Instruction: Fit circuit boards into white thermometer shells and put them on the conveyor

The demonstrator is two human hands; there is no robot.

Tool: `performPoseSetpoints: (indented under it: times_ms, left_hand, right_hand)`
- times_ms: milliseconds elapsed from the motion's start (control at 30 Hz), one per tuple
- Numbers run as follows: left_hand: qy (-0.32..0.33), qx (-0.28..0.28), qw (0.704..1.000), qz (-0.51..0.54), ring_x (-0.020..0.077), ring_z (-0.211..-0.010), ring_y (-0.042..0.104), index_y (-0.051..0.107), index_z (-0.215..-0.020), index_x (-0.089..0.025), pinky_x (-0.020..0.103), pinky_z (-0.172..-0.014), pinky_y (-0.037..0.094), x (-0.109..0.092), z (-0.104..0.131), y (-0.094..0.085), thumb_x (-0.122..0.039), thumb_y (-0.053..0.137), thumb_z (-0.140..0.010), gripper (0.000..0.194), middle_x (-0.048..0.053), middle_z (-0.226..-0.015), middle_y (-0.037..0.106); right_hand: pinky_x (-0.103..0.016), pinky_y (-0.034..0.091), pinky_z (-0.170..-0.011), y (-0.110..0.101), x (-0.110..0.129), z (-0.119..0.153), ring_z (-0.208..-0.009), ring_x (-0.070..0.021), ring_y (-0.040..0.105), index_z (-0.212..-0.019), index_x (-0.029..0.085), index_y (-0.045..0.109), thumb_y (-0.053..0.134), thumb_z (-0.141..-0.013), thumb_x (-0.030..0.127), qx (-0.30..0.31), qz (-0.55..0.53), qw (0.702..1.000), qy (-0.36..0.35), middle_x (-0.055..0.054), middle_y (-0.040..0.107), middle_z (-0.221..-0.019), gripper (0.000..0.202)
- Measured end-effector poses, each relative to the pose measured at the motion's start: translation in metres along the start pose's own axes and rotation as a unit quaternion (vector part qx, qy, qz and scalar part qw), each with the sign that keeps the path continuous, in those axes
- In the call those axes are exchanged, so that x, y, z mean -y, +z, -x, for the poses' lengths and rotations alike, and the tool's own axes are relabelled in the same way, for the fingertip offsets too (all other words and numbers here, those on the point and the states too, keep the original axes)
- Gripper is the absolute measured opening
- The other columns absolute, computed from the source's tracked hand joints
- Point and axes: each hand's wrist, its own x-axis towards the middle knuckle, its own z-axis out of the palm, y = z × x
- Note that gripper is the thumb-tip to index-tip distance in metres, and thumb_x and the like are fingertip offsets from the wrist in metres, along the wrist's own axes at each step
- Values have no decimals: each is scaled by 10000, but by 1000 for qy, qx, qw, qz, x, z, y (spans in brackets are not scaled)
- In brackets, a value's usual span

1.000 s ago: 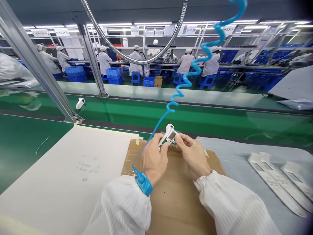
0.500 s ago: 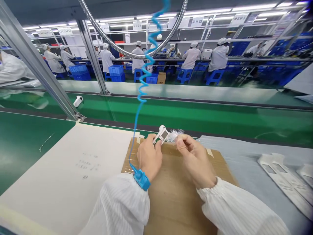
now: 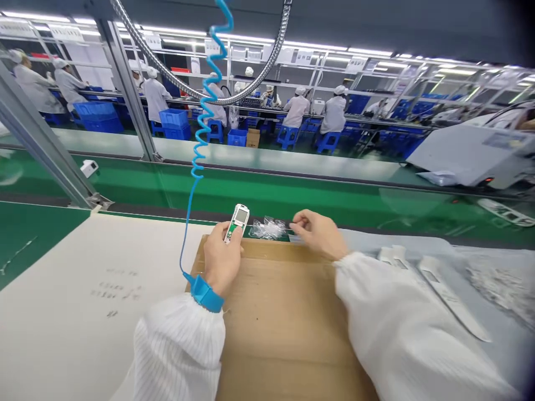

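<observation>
My left hand (image 3: 223, 253) is closed around a small white device (image 3: 241, 216) with a grey screen and a bare green circuit board below it, the thumb lying on the board. A blue wrist strap (image 3: 206, 293) with a coiled cord circles that wrist. My right hand (image 3: 315, 231) is held to the right of the device, apart from it, thumb and fingers pinched together. What is between those fingertips, if anything, is too small to make out. Crumpled clear plastic film (image 3: 268, 228) lies between the hands at the far edge of the cardboard sheet (image 3: 288, 312).
White paper (image 3: 104, 301) covers the bench at left. At right, white plastic housings (image 3: 451, 298) lie on pale sheeting near a heap of small white pieces (image 3: 499, 287). Beyond runs a green conveyor (image 3: 259, 192), with another white device (image 3: 89, 168). Co-workers sit farther back.
The view has turned to the right. My right hand has moved away from the device and past the plastic film. The device now stands more upright, showing its circuit board.
</observation>
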Motion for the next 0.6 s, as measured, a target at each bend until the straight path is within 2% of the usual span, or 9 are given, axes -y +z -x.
performPoseSetpoints:
  times_ms: [67,133,233,333,467,567,600]
  left_hand:
    - [-8,-2,1000,25,116,-604,598,630,-1109,-168,255,-581,453,-2,1,0,-334,600,-909,261,29,-883,682]
    - [-15,10,998,56,108,-612,591,624,-1113,-165,246,-571,452,-5,4,0,-319,639,-886,274,23,-895,673]
    - [-20,59,992,109,88,-619,564,602,-1130,-155,223,-565,434,-11,10,1,-265,696,-848,318,0,-856,643]
    - [-33,101,985,135,73,-590,522,600,-1064,-136,206,-543,409,-15,15,4,-222,684,-858,239,-27,-754,582]
    - [-54,111,978,167,74,-582,528,591,-1047,-145,198,-525,420,-11,15,7,-222,695,-861,227,-29,-734,573]
    - [-51,116,972,196,75,-606,560,574,-1113,-158,193,-540,445,-7,12,8,-208,709,-860,291,-7,-788,614]
    - [-52,115,972,199,72,-599,561,570,-1118,-155,192,-538,446,-7,11,9,-194,704,-865,289,3,-805,627]
  right_hand:
    - [-352,405,-705,-36,-35,18,-720,-207,620,-826,256,653,571,-820,427,-5,44,998,38,-23,716,-859,189]
    - [-402,395,-682,-70,-74,36,-633,-219,577,-725,277,673,640,-764,443,-15,135,983,126,-48,711,-794,174]
    - [-493,333,-626,-97,-124,55,-462,-201,430,-423,253,575,830,-555,347,-10,192,957,218,-75,563,-500,303]
    - [-475,327,-585,-98,-151,63,-422,-180,407,-357,245,576,900,-439,232,19,161,956,246,-59,512,-441,335]
    - [-450,345,-600,-90,-165,61,-451,-186,485,-396,221,649,938,-431,161,51,112,956,266,-104,599,-515,297]
    - [-459,329,-607,-92,-178,57,-431,-155,435,-385,218,639,967,-433,192,57,112,949,290,-107,591,-508,333]
    - [-464,314,-598,-93,-185,54,-412,-145,396,-361,222,611,976,-438,239,26,112,951,287,-99,561,-473,374]
